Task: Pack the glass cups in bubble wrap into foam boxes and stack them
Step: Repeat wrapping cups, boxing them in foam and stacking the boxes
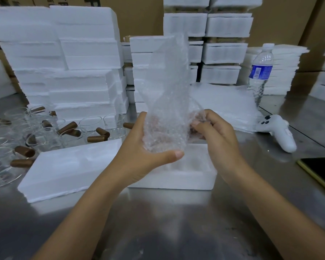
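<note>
Bubble wrap (169,81) loosely covers the cup (165,136); the left hand (139,154) grips it with curled fingers above the foam box (206,177), while the right hand (218,141) pinches the wrap. Slack wrap could let the cup slide out.

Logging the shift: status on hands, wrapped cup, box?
Left hand grips bubble-wrapped cup from below. Right hand pinches the wrap's side. Open foam box beneath; nothing seen in the way.

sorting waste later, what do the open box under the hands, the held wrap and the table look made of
Open box: white expanded foam, matte, with grainy, crumbly edges. Wrap: clear plastic bubble film, glossy, its small bubbles showing. Table: probably stainless steel, brushed, giving blurred reflections.
</note>
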`<state>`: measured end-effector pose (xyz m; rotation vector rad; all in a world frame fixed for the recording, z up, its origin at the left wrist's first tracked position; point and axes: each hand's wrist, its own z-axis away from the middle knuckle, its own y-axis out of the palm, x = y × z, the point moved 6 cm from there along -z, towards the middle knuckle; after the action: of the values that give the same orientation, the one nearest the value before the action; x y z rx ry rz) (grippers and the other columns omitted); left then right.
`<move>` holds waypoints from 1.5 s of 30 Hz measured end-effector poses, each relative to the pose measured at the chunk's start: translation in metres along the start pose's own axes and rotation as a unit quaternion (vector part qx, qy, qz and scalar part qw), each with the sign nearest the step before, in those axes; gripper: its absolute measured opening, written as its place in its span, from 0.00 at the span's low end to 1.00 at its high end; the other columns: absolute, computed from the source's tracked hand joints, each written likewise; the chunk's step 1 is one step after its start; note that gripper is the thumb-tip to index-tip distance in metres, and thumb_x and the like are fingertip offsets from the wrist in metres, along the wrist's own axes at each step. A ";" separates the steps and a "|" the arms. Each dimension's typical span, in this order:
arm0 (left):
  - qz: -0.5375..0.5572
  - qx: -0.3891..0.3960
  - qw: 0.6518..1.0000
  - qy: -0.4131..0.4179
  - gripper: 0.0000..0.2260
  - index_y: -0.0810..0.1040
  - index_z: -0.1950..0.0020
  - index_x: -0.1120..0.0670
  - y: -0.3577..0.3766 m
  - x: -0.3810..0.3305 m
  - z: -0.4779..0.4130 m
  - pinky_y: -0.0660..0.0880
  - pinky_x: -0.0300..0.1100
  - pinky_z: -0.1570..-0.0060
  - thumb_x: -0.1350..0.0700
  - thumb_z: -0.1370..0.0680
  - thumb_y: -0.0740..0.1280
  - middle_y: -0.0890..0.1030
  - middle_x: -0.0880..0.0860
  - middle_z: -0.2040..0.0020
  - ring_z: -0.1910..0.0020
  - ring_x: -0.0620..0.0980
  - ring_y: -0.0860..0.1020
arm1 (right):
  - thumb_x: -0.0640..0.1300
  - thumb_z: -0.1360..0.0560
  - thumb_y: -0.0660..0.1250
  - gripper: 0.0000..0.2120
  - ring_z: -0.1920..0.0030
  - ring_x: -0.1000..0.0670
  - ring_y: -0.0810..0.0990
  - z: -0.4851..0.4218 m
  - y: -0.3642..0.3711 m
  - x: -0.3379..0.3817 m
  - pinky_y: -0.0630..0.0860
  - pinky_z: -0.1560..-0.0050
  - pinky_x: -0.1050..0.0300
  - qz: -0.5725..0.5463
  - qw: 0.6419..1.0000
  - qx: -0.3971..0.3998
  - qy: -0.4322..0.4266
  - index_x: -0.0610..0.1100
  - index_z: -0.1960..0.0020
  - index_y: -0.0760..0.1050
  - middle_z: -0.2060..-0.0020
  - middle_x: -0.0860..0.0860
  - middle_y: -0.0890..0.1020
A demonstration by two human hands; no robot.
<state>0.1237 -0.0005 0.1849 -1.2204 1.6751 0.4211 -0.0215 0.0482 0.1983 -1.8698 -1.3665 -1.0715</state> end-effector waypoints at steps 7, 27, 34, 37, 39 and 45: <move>-0.068 0.020 0.997 0.013 0.22 0.72 0.49 0.35 0.007 -0.001 0.002 0.75 0.29 0.53 0.45 0.39 0.77 0.79 0.37 0.49 0.50 0.36 0.78 | 0.52 0.29 0.63 0.11 0.60 0.52 0.79 0.001 -0.009 0.003 0.77 0.55 0.55 0.092 0.993 -0.066 -0.038 0.46 0.62 0.76 0.63 0.46 0.80; -0.115 -0.001 0.993 0.029 0.25 0.73 0.43 0.38 0.012 -0.002 0.003 0.76 0.34 0.51 0.44 0.37 0.77 0.79 0.43 0.48 0.48 0.39 0.79 | 0.42 0.33 0.69 0.08 0.54 0.54 0.79 0.001 -0.003 0.010 0.77 0.55 0.59 0.100 0.991 -0.004 -0.088 0.54 0.57 0.77 0.57 0.54 0.81; -0.098 0.002 0.995 0.019 0.23 0.74 0.42 0.41 0.010 -0.003 -0.001 0.76 0.34 0.53 0.46 0.34 0.76 0.80 0.42 0.48 0.48 0.39 0.79 | 0.65 0.32 0.67 0.14 0.52 0.50 0.80 0.004 0.002 0.023 0.76 0.53 0.50 -0.035 0.993 0.066 -0.086 0.57 0.55 0.79 0.57 0.55 0.82; -0.105 0.017 0.993 0.048 0.14 0.78 0.49 0.44 0.014 -0.013 0.000 0.73 0.27 0.61 0.52 0.33 0.74 0.81 0.42 0.56 0.55 0.39 0.80 | 0.52 0.33 0.71 0.05 0.55 0.54 0.80 0.004 0.002 0.018 0.76 0.56 0.58 0.014 0.997 0.033 -0.072 0.55 0.57 0.79 0.59 0.56 0.82; -0.108 0.016 0.993 0.047 0.13 0.77 0.52 0.43 0.015 -0.013 0.001 0.71 0.25 0.64 0.53 0.34 0.74 0.81 0.41 0.58 0.57 0.38 0.80 | 0.50 0.32 0.71 0.04 0.58 0.55 0.80 0.003 0.001 0.013 0.75 0.60 0.63 0.008 0.998 0.033 -0.046 0.52 0.58 0.78 0.61 0.55 0.82; -0.110 0.021 0.992 0.052 0.11 0.78 0.55 0.46 0.015 -0.010 0.001 0.72 0.27 0.65 0.54 0.34 0.75 0.80 0.43 0.59 0.60 0.35 0.78 | 0.65 0.37 0.72 0.14 0.56 0.56 0.80 0.006 0.009 0.015 0.77 0.55 0.61 0.041 0.994 0.073 -0.072 0.56 0.61 0.79 0.62 0.58 0.82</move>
<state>0.1114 0.0122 0.1888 -1.3981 1.6061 0.1895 -0.0093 0.0580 0.2085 -1.9062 -1.3953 -0.7874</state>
